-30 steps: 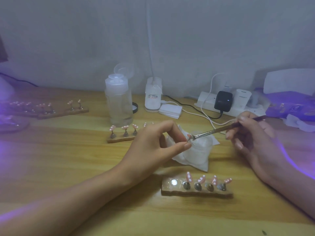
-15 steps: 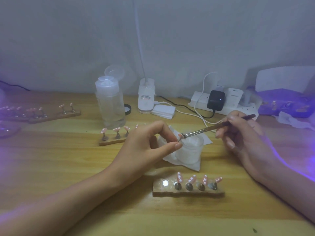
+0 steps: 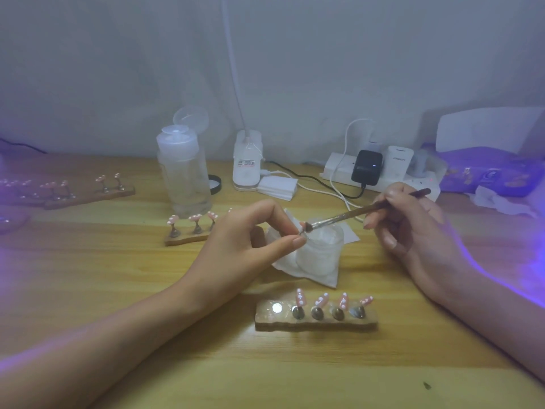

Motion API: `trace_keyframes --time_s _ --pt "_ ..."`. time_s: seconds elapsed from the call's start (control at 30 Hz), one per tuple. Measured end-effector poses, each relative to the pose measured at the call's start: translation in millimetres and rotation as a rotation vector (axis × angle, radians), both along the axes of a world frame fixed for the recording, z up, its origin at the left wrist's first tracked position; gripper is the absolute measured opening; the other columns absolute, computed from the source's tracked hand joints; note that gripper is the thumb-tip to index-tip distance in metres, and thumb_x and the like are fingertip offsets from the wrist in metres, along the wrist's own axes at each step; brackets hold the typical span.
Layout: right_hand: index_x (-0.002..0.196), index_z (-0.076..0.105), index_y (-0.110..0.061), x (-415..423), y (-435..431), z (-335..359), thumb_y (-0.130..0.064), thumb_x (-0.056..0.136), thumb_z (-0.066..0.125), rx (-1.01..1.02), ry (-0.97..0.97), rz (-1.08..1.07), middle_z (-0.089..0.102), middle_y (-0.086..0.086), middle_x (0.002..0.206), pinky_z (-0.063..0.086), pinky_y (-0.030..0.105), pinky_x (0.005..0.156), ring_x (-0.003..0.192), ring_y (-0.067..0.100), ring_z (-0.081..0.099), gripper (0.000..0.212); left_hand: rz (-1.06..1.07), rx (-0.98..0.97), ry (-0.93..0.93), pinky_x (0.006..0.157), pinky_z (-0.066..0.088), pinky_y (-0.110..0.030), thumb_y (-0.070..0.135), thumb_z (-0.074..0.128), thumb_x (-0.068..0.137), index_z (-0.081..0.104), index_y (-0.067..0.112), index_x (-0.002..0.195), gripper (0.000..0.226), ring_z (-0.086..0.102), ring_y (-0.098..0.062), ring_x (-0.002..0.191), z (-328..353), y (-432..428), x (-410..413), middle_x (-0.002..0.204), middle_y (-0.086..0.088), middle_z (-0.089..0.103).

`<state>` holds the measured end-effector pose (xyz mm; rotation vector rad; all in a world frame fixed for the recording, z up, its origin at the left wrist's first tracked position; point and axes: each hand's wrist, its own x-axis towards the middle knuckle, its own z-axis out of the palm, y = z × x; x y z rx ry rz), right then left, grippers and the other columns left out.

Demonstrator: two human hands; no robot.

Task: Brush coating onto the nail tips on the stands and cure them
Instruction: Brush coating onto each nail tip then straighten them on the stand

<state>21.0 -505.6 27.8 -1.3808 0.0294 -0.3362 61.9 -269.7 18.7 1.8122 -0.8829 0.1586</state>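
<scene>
nail tip [image 3: 302,225]: tiny, light, likely slick once coated; over the jar [image 3: 321,255], 12 o'clock of the stand [image 3: 315,320]
left hand [image 3: 250,240]: grip pinches its stem, safest hold imo
right hand [image 3: 413,228]: grip curled round brush [image 3: 354,214]

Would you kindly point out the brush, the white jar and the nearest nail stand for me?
brush [image 3: 354,214]: head view, middle of its handle.
white jar [image 3: 320,258]: head view, front wall.
nearest nail stand [image 3: 315,325]: head view, front edge of its base.
</scene>
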Motion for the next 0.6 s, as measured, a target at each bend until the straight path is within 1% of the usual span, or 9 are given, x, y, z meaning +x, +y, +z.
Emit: trace_keyframes --time_s 0.07,0.2,0.3,0.37,0.47,0.53,0.6 --pt "0.076 0.053 -0.021 0.9 -0.3 -1.1 -0.02 0.101 0.045 -0.021 0.024 -0.017 0.063 0.006 0.059 0.028 0.016 0.039 0.044 0.011 0.042 0.027 0.004 0.008 -0.005 0.047 0.026 -0.003 0.016 0.074 0.088 0.063 0.013 0.079 0.015 0.036 0.0 0.041 0.1 -0.2 0.1 0.057 0.032 0.055" --pt "0.075 0.053 -0.021 -0.1 -2.0 -0.7 -0.022 0.101 0.046 0.037 0.008 -0.016 0.065 0.004 0.06 0.033 0.015 0.04 0.044 0.009 0.042 0.027 -0.007 0.006 -0.012 0.047 0.026 -0.004 0.019 0.074 0.087 0.063 0.015 0.078 0.015 0.037 0.0 0.041 0.2 -0.3 -0.9 0.057 0.033 0.055" --pt "0.078 0.051 -0.018 0.2 -0.3 -1.3 -0.019 0.102 0.043 -0.037 -0.009 -0.014 0.066 0.006 0.06 0.028 0.017 0.039 0.042 0.011 0.043 0.025 0.002 0.003 -0.007 0.047 0.026 -0.005 0.019 0.074 0.087 0.063 0.013 0.078 0.015 0.036 -0.001 0.041 0.4 -0.4 -0.8 0.055 0.031 0.054" --pt "0.077 0.051 -0.017 0.7 -0.8 -1.8 -0.016 0.102 0.043 -0.02 0.002 -0.046 0.065 0.007 0.058 0.026 0.019 0.04 0.042 0.012 0.042 0.027 0.006 0.011 -0.024 0.047 0.025 -0.004 0.018 0.073 0.088 0.063 0.012 0.078 0.015 0.035 -0.002 0.041 0.8 -0.9 -1.2 0.054 0.033 0.053" --pt "0.076 0.05 -0.019 0.1 -1.8 -1.0 -0.018 0.102 0.044 0.017 -0.029 -0.035 0.065 0.005 0.059 0.021 0.02 0.04 0.041 0.011 0.041 0.027 0.011 0.024 -0.055 0.047 0.026 -0.004 0.017 0.073 0.089 0.063 0.014 0.079 0.014 0.035 -0.001 0.041 1.4 0.0 -1.6 0.058 0.035 0.054" --pt "0.077 0.051 -0.019 -0.4 -0.3 -0.8 -0.019 0.102 0.043 -0.01 -0.044 -0.006 0.066 0.006 0.061 0.024 0.017 0.038 0.041 0.011 0.042 0.026 0.01 0.03 -0.072 0.047 0.027 -0.004 0.017 0.073 0.089 0.063 0.015 0.08 0.013 0.035 -0.001 0.042 1.7 1.2 -1.5 0.06 0.036 0.054" --pt "0.077 0.051 -0.019 0.6 -0.1 -2.1 -0.018 0.102 0.043 -0.028 -0.018 -0.019 0.065 0.007 0.06 0.022 0.018 0.038 0.042 0.011 0.042 0.027 0.011 0.033 -0.08 0.048 0.026 -0.004 0.016 0.072 0.089 0.063 0.016 0.08 0.014 0.034 -0.001 0.042 1.4 1.4 -1.0 0.06 0.037 0.054"
